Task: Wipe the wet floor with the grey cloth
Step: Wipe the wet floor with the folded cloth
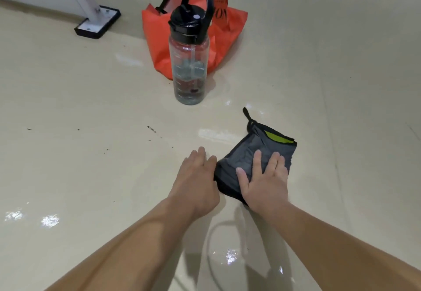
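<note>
A folded grey cloth (pixel 246 154) with a lime-green patch and a black loop lies on the glossy cream floor (pixel 91 154) right of centre. My right hand (pixel 264 181) lies flat on the cloth's near half with fingers straight, pressing it down. My left hand (pixel 198 176) rests flat on the floor just left of the cloth, its fingertips touching the cloth's left edge. Wet sheen shows beyond the cloth and near my forearms.
A clear water bottle (pixel 189 62) with a black lid and carry loop stands beyond the hands. Behind it slumps an orange bag (pixel 227 33). A white metal leg with a black foot plate (pixel 98 21) stands at the far left. Dark specks dot the floor on the left.
</note>
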The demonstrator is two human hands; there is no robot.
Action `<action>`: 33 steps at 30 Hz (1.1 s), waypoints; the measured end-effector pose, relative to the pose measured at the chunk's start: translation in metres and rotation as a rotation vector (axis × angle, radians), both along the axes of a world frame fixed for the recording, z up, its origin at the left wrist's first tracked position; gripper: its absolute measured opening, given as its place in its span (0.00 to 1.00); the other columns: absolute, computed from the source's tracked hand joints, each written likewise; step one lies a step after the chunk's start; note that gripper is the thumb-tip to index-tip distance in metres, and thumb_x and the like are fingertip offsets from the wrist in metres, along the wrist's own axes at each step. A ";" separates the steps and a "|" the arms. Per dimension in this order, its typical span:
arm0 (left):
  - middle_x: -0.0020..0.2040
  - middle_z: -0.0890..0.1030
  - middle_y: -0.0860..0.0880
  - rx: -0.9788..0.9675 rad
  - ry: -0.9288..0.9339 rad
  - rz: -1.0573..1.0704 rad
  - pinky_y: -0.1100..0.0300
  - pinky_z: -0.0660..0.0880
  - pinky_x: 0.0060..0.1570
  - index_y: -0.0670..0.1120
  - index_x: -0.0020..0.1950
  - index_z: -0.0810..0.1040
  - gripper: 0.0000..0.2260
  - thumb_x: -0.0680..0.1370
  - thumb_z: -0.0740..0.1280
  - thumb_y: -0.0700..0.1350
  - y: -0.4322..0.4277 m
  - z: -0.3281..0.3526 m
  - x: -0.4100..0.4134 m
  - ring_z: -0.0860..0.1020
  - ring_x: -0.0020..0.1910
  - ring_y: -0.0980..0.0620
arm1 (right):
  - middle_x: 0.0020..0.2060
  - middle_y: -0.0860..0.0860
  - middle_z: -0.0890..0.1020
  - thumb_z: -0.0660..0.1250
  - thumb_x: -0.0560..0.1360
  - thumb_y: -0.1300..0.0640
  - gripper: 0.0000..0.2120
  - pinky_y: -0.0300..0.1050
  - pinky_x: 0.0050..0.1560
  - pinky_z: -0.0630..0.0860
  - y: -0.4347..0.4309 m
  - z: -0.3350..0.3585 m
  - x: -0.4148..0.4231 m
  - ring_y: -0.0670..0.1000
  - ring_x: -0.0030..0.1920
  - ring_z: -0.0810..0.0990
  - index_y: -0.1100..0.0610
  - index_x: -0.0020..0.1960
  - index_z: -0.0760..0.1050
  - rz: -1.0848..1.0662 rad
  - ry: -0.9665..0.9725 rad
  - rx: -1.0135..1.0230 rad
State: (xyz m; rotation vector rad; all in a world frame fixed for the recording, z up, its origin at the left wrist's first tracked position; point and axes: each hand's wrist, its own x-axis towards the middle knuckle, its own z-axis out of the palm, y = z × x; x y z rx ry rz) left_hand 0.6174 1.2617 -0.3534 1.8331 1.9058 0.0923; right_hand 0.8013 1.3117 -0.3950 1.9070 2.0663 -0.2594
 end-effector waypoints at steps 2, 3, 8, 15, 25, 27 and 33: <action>0.74 0.63 0.40 -0.021 0.037 -0.025 0.52 0.63 0.71 0.45 0.73 0.65 0.23 0.78 0.61 0.47 -0.004 -0.004 -0.002 0.63 0.71 0.42 | 0.80 0.69 0.39 0.25 0.74 0.31 0.42 0.62 0.80 0.43 -0.021 -0.001 -0.004 0.68 0.80 0.39 0.52 0.82 0.31 -0.006 0.003 -0.048; 0.73 0.64 0.41 -0.022 0.053 -0.038 0.52 0.65 0.69 0.45 0.71 0.66 0.22 0.77 0.61 0.47 -0.005 -0.005 -0.004 0.65 0.69 0.43 | 0.79 0.70 0.39 0.24 0.72 0.31 0.43 0.63 0.80 0.44 -0.032 -0.002 -0.004 0.69 0.80 0.39 0.52 0.82 0.32 0.006 0.019 -0.065; 0.63 0.66 0.48 -0.045 0.079 -0.069 0.57 0.68 0.60 0.49 0.59 0.67 0.14 0.74 0.62 0.43 -0.008 -0.003 -0.008 0.67 0.59 0.47 | 0.81 0.64 0.56 0.44 0.78 0.26 0.39 0.68 0.72 0.61 -0.062 -0.004 0.017 0.75 0.76 0.59 0.45 0.82 0.57 0.185 0.118 -0.074; 0.69 0.61 0.42 -0.230 0.304 -0.054 0.51 0.65 0.68 0.47 0.66 0.63 0.28 0.70 0.64 0.56 0.015 -0.006 -0.027 0.62 0.68 0.42 | 0.77 0.56 0.24 0.36 0.68 0.17 0.44 0.62 0.79 0.33 0.029 0.011 0.040 0.64 0.77 0.25 0.33 0.75 0.24 0.081 0.055 -0.199; 0.78 0.49 0.36 -0.429 0.327 0.019 0.45 0.75 0.65 0.41 0.80 0.46 0.59 0.66 0.77 0.68 0.057 -0.006 -0.040 0.49 0.78 0.36 | 0.81 0.62 0.34 0.35 0.68 0.17 0.47 0.68 0.77 0.36 0.151 0.001 0.025 0.70 0.79 0.35 0.37 0.80 0.32 -0.334 0.114 -0.101; 0.80 0.45 0.37 -0.415 0.319 0.023 0.46 0.74 0.66 0.42 0.81 0.42 0.60 0.66 0.76 0.68 0.054 -0.006 -0.040 0.46 0.80 0.37 | 0.80 0.67 0.37 0.35 0.73 0.23 0.43 0.71 0.76 0.38 0.156 -0.008 0.004 0.73 0.79 0.37 0.42 0.82 0.35 -0.383 0.102 0.008; 0.82 0.34 0.40 -0.427 0.318 0.014 0.45 0.71 0.70 0.45 0.82 0.35 0.61 0.69 0.74 0.69 0.050 -0.008 -0.043 0.34 0.81 0.39 | 0.79 0.71 0.40 0.31 0.75 0.27 0.41 0.75 0.74 0.40 0.122 -0.019 -0.067 0.76 0.78 0.39 0.46 0.82 0.33 -0.138 0.104 0.097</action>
